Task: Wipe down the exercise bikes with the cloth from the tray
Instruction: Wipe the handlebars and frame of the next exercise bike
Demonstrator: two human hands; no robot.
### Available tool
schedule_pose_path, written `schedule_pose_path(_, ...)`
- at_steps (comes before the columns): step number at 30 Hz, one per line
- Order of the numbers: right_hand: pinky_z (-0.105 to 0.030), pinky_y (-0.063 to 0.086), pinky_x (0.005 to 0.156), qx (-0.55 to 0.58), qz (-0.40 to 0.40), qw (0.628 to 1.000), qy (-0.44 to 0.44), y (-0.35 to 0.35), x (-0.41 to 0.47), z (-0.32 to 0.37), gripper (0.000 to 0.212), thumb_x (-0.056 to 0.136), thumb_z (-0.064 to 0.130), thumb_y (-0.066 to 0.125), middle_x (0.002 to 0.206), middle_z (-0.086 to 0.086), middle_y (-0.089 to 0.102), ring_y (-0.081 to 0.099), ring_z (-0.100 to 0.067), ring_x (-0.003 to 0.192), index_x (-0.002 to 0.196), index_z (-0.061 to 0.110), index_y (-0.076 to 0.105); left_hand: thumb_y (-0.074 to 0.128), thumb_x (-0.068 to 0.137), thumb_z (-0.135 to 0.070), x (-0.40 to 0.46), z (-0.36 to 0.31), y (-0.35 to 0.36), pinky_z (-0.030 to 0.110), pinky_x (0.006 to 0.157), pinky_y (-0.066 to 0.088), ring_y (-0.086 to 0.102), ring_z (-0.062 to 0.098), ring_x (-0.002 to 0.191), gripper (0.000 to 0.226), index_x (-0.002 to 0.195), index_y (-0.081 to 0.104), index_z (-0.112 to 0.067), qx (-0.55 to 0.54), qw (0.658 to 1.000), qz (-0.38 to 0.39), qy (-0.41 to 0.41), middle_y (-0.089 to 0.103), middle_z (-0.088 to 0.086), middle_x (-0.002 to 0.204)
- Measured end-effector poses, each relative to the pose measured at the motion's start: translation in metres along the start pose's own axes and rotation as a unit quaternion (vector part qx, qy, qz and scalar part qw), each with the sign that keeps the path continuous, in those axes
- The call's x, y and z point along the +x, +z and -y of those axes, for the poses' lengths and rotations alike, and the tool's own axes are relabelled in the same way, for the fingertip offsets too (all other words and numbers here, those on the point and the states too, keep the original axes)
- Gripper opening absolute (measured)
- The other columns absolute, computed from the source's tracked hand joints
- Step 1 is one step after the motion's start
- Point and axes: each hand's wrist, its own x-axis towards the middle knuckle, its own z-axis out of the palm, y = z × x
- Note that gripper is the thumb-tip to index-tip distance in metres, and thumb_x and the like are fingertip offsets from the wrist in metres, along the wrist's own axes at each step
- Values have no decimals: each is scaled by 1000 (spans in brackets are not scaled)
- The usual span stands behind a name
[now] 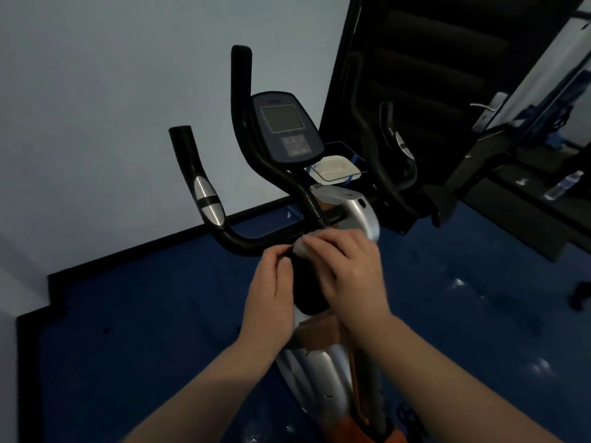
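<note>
Head view, looking down over a dim gym room. Glossy dark blue floor [128, 314] across the lower frame, edged by a black skirting strip; pale grey-blue wall [96, 75] filling the upper left.

One exercise bike [348, 209] at centre, silver body, with black handlebars [204, 193] rising to the upper centre and one console [284, 126] with a blank screen between them. One second bike [393, 148] partly visible just right of it, in front of a dark panelled surface at upper right. One clear tray [335, 169] right of the console, between the two machines, holding something pale. One water bottle [563, 185] lying at the far right edge.

Two bare hands at lower centre, meeting at the handlebar stem. Left hand [268, 289] with fingers curled, fingertips at the black stem; cannot tell whether actually gripping it. Right hand [348, 270] with fingers curled over one pale cloth [302, 246], pressing it against the bar where the stem joins. Only a small pale edge of the cloth visible beyond the fingertips. Both forearms bare, entering from the bottom edge.
</note>
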Motion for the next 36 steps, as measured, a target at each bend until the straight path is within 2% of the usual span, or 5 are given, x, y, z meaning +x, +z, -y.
schedule_pose_path(8,-27,33,68,26,6,993,-116,-14,-46,-29,37,76,13,76,98,0,65,50,-19,82,111,17,64,39,90,-25,11,-1,-2,19,61,47,59,4,74,24,94,62,-28,5,999,-27,-18,64,-8,83)
schedule_pose_path(17,-31,48,74,141,52,979,137,3,0,-12,28,95,29,52,95,-3,58,54,-16,89,119,18,61,44,96,-27,18,-2,13,24,57,46,58,-2,63,18,86,58,-27,31,993,-97,-64,63,-8,75)
schedule_pose_path(25,-37,49,66,127,142,973,128,14,38,-16,30,98,41,38,85,-2,64,61,-19,76,95,16,55,36,96,-29,11,2,21,22,58,45,58,16,68,31,84,62,-17,16,987,-157,31,63,5,76)
schedule_pose_path(30,-21,35,50,175,115,964,167,-11,-9,-37,33,95,50,30,66,11,54,52,-1,60,86,24,50,40,94,-30,8,2,21,27,59,44,55,16,67,29,79,59,-14,2,987,-159,3,60,11,75)
schedule_pose_path(36,-32,40,63,10,158,987,15,10,39,-17,32,99,42,32,89,1,60,55,-18,82,99,21,55,39,99,-13,9,1,27,24,59,38,46,12,65,30,76,50,3,-5,981,-195,-2,50,8,69)
